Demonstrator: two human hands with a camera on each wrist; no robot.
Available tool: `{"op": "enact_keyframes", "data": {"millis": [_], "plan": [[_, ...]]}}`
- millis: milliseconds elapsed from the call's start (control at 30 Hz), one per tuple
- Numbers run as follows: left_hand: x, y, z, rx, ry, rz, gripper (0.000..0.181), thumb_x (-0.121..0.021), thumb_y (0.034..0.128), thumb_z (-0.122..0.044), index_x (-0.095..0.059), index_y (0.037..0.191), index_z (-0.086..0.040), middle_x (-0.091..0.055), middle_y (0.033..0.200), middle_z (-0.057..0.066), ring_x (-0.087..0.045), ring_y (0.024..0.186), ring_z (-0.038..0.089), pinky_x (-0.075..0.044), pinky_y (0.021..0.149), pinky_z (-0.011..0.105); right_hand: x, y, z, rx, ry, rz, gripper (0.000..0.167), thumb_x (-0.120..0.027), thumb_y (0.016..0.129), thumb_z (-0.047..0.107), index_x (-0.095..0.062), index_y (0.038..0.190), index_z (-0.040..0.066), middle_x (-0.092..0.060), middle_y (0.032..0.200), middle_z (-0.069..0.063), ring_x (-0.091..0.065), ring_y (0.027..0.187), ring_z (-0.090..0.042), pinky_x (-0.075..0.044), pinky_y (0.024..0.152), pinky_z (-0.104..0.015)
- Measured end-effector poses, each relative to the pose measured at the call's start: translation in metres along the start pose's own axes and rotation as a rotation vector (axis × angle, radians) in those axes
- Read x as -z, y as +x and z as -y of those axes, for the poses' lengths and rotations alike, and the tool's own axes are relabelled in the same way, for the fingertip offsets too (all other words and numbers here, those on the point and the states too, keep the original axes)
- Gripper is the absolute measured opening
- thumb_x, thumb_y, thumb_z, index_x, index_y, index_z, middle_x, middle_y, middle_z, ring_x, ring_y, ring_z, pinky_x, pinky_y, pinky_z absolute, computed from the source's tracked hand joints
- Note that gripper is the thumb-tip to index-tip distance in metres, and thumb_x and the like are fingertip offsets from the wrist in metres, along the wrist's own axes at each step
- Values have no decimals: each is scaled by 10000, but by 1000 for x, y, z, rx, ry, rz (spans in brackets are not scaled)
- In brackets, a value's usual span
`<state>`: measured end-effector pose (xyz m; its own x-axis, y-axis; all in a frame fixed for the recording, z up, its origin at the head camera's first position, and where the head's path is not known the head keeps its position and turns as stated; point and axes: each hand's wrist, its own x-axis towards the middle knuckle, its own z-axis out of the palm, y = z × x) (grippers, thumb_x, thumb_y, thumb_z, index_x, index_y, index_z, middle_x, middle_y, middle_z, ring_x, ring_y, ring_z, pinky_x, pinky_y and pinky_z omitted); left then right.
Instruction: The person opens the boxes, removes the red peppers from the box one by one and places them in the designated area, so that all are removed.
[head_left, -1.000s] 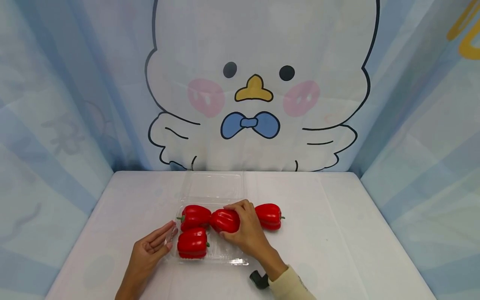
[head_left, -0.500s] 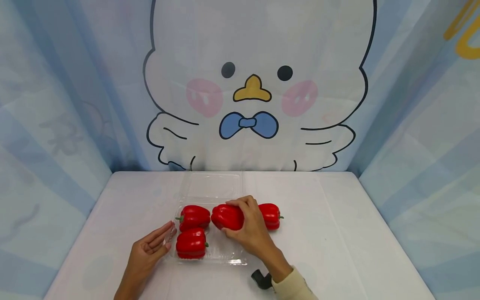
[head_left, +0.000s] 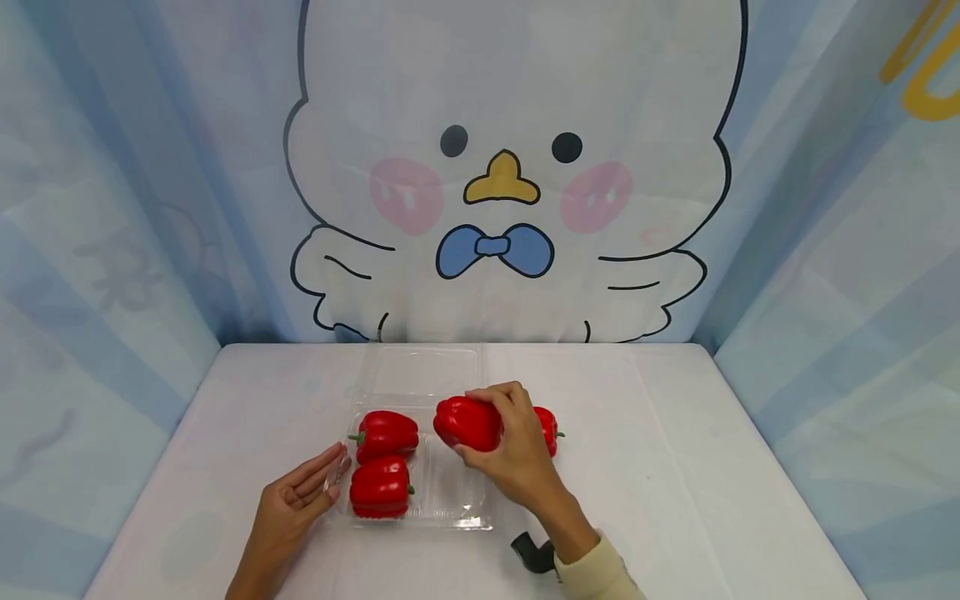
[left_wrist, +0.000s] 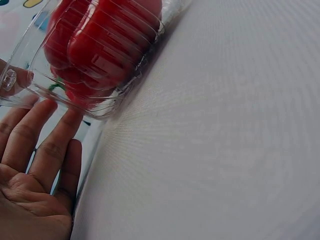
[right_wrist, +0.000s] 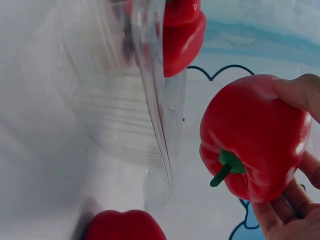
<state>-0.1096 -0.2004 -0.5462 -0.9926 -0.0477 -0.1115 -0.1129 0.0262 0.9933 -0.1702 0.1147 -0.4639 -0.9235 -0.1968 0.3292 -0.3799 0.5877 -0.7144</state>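
My right hand [head_left: 517,446] grips a red bell pepper [head_left: 467,422] above the right side of an open clear plastic container [head_left: 453,523]; the right wrist view shows this pepper's [right_wrist: 255,135] green stem. Two red bell peppers, a back one [head_left: 387,437] and a front one [head_left: 380,487], lie in the container's left half. At its left rim my left hand [head_left: 292,504] holds the edge between thumb and fairly straight fingers, seen in the left wrist view against the clear wall [left_wrist: 37,65]. Another red bell pepper [head_left: 550,431] sits right of the container, partly hidden by my right hand.
The container's clear lid [head_left: 423,371] lies folded back toward the rear of the white-covered table [head_left: 675,500]. A small black curved object [head_left: 531,553] shows near my right sleeve [head_left: 596,571]. A printed curtain [head_left: 495,308] stands behind the table.
My right hand has lifted its bell pepper up and to the right, away from the two in the container. My left hand stays at the rim.
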Motion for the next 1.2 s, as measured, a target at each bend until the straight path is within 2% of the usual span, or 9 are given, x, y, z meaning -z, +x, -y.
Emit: {"op": "enact_keyframes", "data": {"millis": [300,667,1133,1200], "plan": [[-1,0,0,10,-6,-1,638,-771,990,-172,-514,1552,-13,-611,1522,-45,-648,1218,-99,-573,959,138,14,2,-6,-4,-10,-61,714,-987,717,135,-663,1347,221,-590,1327,-9,-592,1273,-249,-666,921,-466],[0,-1,0,-1,-20,15,644,-766,992,-157,-499,1555,5,-648,1448,-178,-647,1230,-92,-574,963,146,30,3,-15,-48,-24,-92,693,-972,731,126,-662,1346,196,-588,1329,-40,-589,1293,-294,-664,919,-496],[0,-1,-1,-6,-30,19,646,-761,994,-142,-489,1558,15,-633,1492,-111,-646,1241,-84,-571,966,145,52,3,-28,-102,-67,-129,728,-980,716,134,-651,1363,187,-576,1345,-62,-584,1308,-327,-652,934,-548],[0,-2,-1,1,-27,18,645,-758,996,-141,-486,1561,13,-641,1477,-140,-642,1242,-91,-570,966,142,56,3,-31,-110,-78,-132,735,-981,713,138,-650,1367,185,-573,1345,-64,-584,1309,-329,-652,933,-552]]}}
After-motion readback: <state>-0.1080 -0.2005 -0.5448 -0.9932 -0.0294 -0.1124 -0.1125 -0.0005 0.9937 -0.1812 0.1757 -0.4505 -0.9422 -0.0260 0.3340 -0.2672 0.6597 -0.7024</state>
